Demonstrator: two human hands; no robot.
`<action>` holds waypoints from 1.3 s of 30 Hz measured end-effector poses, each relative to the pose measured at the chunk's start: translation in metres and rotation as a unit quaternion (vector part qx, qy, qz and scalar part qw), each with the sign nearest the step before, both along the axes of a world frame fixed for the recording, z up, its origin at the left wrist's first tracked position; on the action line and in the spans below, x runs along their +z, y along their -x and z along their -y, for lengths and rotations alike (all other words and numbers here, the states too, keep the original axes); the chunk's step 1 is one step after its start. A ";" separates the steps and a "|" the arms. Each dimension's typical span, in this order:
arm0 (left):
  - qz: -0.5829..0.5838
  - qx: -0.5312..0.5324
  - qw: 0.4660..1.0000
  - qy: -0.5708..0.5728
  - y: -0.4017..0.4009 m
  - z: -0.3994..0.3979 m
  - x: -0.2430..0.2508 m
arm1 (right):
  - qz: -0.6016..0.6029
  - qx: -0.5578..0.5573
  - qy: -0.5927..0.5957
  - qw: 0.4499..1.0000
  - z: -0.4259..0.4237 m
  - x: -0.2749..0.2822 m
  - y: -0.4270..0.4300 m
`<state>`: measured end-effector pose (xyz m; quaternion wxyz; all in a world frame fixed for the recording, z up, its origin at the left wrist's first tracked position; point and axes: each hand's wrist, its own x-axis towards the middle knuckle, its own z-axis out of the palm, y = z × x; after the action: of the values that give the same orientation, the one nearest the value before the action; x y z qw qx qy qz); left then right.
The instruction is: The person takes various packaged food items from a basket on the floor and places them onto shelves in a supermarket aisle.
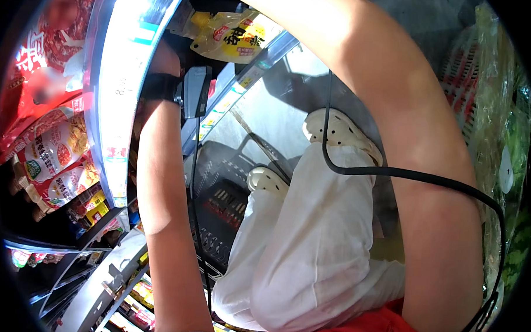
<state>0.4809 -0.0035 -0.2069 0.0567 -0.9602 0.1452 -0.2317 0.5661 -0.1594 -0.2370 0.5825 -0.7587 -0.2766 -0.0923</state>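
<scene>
My left forearm reaches up into a shelf bay under the curved shelf edge. My left hand is mostly hidden in shadow beside that edge, so its fingers do not show. A black strap with a dark device is on the left wrist. Just right of it, a clear and yellow spouted food pouch lies on the lower shelf, behind a strip of price tags. My right arm arches across the top of the view, and its hand is out of the picture.
Red food packets fill the upper shelf at left. A black plastic basket stands on the floor beside my white clogs. Black cables hang by both arms. At right are a slatted crate and plastic-wrapped green goods.
</scene>
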 end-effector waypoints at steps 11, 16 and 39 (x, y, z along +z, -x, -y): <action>0.000 0.111 0.961 0.253 0.012 0.019 -0.005 | 0.051 -0.026 0.035 0.998 -0.005 -0.010 0.001; 0.029 0.078 0.943 0.323 0.017 0.020 -0.010 | 0.075 -0.043 0.019 0.996 -0.006 -0.010 0.002; -0.060 0.092 0.869 0.483 0.036 0.008 -0.017 | -0.127 -0.078 -0.065 0.987 0.050 -0.008 0.080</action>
<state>0.4449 -0.0114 -0.2237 -0.4016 -0.8889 -0.0708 -0.2086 0.4860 -0.2095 -0.2447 0.6518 -0.7443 -0.1335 -0.0579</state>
